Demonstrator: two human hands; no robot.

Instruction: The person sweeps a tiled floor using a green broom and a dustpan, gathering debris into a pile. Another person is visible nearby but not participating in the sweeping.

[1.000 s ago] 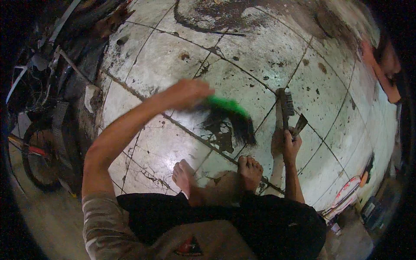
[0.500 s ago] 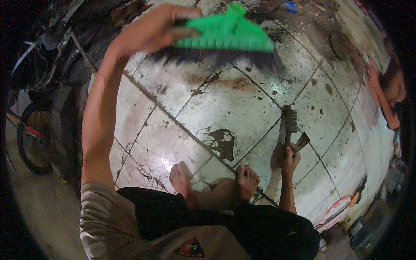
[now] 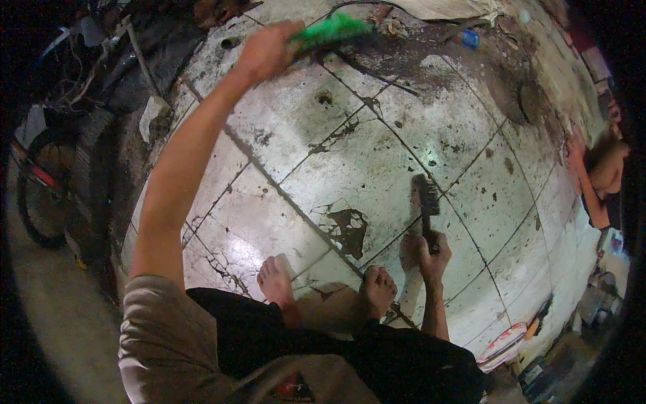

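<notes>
My left hand (image 3: 266, 50) reaches far out with its fingers closed on a green broom head (image 3: 333, 30). The broom head is smeared by motion and tilted, with its dark bristles barely showing. I see no long handle on it. Low in front of my right leg, my right hand (image 3: 434, 259) grips a dark scrub brush (image 3: 425, 202) by its handle. The brush points away from me and its short bristles face right. Beneath both is a dirty white tiled floor (image 3: 377, 155) with dark stains and cracked patches. My bare feet (image 3: 380, 289) stand on it.
A bicycle wheel (image 3: 47, 188) and dark clutter line the left side. Dirt, a thin dark rod and a blue can-like item (image 3: 470, 39) lie at the far end. Part of another person (image 3: 602, 168) shows at the right edge. A red-rimmed white item (image 3: 505, 343) lies lower right.
My left hand has swung the broom head away from me, and it has turned from broadside to narrow. My right hand with the brush has shifted a little left.
</notes>
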